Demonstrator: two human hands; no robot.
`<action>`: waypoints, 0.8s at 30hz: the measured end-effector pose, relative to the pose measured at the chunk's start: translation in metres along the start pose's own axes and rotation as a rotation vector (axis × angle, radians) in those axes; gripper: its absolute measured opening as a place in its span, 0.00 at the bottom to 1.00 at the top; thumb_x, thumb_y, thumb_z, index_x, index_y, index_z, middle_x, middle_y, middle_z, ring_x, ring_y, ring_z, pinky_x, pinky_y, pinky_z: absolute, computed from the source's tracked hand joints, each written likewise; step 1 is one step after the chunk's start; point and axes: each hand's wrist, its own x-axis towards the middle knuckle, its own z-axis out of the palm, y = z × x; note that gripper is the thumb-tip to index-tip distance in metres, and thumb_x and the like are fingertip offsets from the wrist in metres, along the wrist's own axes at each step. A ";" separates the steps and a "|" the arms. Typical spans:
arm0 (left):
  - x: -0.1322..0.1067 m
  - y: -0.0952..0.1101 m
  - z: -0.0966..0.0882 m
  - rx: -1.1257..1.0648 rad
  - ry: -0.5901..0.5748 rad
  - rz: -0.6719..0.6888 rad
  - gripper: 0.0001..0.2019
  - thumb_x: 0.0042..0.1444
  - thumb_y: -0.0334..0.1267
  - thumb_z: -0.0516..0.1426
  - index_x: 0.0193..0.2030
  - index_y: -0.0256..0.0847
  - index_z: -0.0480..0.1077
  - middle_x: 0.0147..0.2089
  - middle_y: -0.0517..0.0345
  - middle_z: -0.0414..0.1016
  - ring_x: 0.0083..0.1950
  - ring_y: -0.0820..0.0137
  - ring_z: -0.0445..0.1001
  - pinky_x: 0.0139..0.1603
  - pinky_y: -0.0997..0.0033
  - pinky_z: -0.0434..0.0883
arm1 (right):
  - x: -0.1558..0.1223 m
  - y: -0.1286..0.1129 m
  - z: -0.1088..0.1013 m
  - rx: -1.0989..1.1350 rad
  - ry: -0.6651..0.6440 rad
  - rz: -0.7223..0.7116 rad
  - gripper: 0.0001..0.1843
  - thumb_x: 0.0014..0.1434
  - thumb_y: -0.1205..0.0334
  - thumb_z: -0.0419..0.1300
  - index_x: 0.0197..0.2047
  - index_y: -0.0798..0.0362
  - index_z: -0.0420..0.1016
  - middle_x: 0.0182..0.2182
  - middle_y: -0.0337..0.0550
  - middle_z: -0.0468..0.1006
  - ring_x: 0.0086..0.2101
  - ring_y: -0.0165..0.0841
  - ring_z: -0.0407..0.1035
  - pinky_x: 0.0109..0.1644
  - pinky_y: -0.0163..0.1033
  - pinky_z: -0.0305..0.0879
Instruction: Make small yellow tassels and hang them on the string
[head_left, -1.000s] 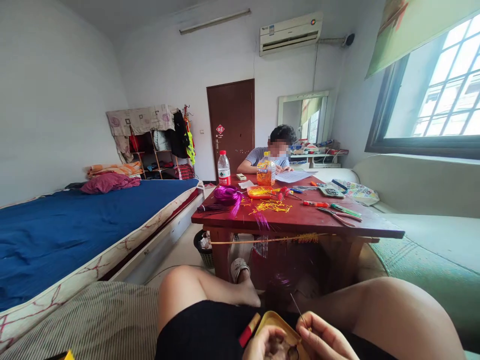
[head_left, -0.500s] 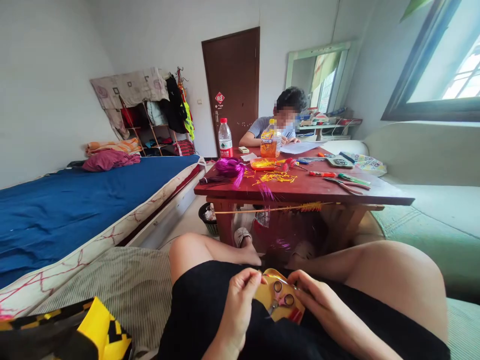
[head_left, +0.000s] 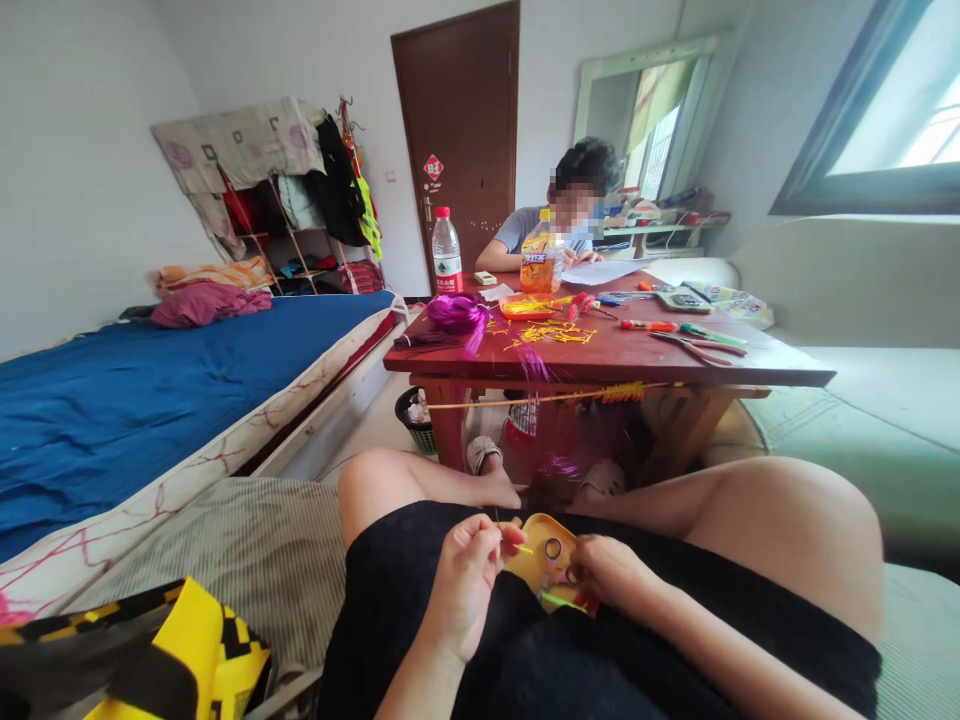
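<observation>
My left hand (head_left: pixel 474 565) is raised over my lap with its thumb and fingers pinched on a thin yellow strip (head_left: pixel 524 549), whose end pokes out to the right. In a small yellow tray (head_left: pixel 534 530) on my lap lies a pair of scissors (head_left: pixel 553 548) with dark-rimmed finger rings. My right hand (head_left: pixel 611 568) reaches over the tray's right side, fingers closed at the lower ring of the scissors. A bright yellow-green piece (head_left: pixel 562 603) shows at the tray's near edge. The right fingertips are partly hidden.
On the red table (head_left: pixel 480 362) ahead are purple fibres (head_left: pixel 459 315), yellow pieces (head_left: pixel 551 335), two bottles, pliers (head_left: pixel 697 348) and screwdrivers. A stick (head_left: pixel 517 400) runs along its front. Across it sits a person (head_left: pixel 517 240) with paper. A black-and-yellow bag (head_left: pixel 187 650) lies left.
My right hand has moved in to the scissors' ring, its fingers closing there. The left hand has turned slightly, and the yellow strip now shows. The view has tipped downward a little.
</observation>
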 end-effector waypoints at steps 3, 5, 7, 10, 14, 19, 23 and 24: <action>-0.001 -0.002 0.000 -0.133 -0.028 -0.051 0.11 0.48 0.32 0.57 0.19 0.38 0.59 0.23 0.60 0.68 0.33 0.70 0.70 0.40 0.70 0.65 | -0.006 0.004 0.008 -0.075 -0.080 -0.031 0.09 0.60 0.60 0.56 0.42 0.55 0.71 0.39 0.42 0.74 0.37 0.33 0.71 0.41 0.43 0.68; -0.001 -0.004 -0.001 -0.185 -0.041 -0.077 0.12 0.50 0.32 0.56 0.20 0.38 0.58 0.21 0.63 0.66 0.30 0.73 0.68 0.38 0.71 0.65 | -0.006 0.002 0.014 -0.109 -0.090 -0.059 0.10 0.60 0.60 0.56 0.43 0.56 0.70 0.40 0.42 0.74 0.38 0.33 0.71 0.41 0.44 0.68; -0.002 -0.007 -0.003 -0.216 -0.052 -0.115 0.12 0.51 0.33 0.56 0.21 0.38 0.58 0.21 0.64 0.65 0.27 0.75 0.67 0.36 0.72 0.65 | -0.003 0.000 0.018 -0.131 -0.069 -0.076 0.11 0.60 0.60 0.55 0.44 0.56 0.69 0.41 0.43 0.74 0.38 0.34 0.70 0.41 0.44 0.68; -0.001 -0.012 -0.006 -0.248 -0.043 -0.173 0.11 0.51 0.35 0.57 0.23 0.38 0.58 0.21 0.64 0.65 0.25 0.77 0.65 0.33 0.74 0.65 | 0.003 0.000 0.019 -0.159 -0.029 -0.084 0.10 0.60 0.60 0.55 0.44 0.56 0.70 0.40 0.42 0.74 0.37 0.33 0.70 0.40 0.44 0.69; -0.001 -0.018 -0.009 -0.257 -0.023 -0.218 0.12 0.50 0.36 0.59 0.23 0.38 0.59 0.21 0.64 0.66 0.23 0.78 0.63 0.31 0.75 0.65 | 0.010 -0.001 0.021 -0.185 0.025 -0.111 0.10 0.60 0.60 0.55 0.43 0.55 0.70 0.41 0.43 0.73 0.38 0.33 0.70 0.41 0.44 0.68; -0.002 -0.019 -0.007 -0.292 -0.034 -0.241 0.13 0.48 0.38 0.61 0.24 0.38 0.60 0.21 0.63 0.66 0.22 0.79 0.62 0.30 0.75 0.64 | 0.017 -0.011 0.029 -0.247 0.161 -0.049 0.10 0.60 0.61 0.55 0.44 0.56 0.69 0.43 0.44 0.73 0.41 0.35 0.69 0.44 0.46 0.67; -0.003 -0.019 -0.007 -0.324 -0.041 -0.261 0.13 0.47 0.39 0.62 0.25 0.37 0.61 0.21 0.62 0.67 0.22 0.79 0.62 0.30 0.75 0.63 | 0.015 -0.015 0.025 -0.284 0.203 -0.050 0.08 0.60 0.62 0.55 0.41 0.56 0.71 0.43 0.44 0.73 0.41 0.34 0.68 0.44 0.45 0.66; -0.004 -0.020 -0.008 -0.332 -0.043 -0.267 0.12 0.47 0.39 0.62 0.25 0.37 0.62 0.21 0.62 0.67 0.22 0.79 0.62 0.30 0.74 0.63 | 0.011 -0.015 0.021 -0.291 0.215 -0.048 0.07 0.59 0.64 0.55 0.40 0.57 0.71 0.44 0.45 0.72 0.41 0.35 0.68 0.44 0.44 0.65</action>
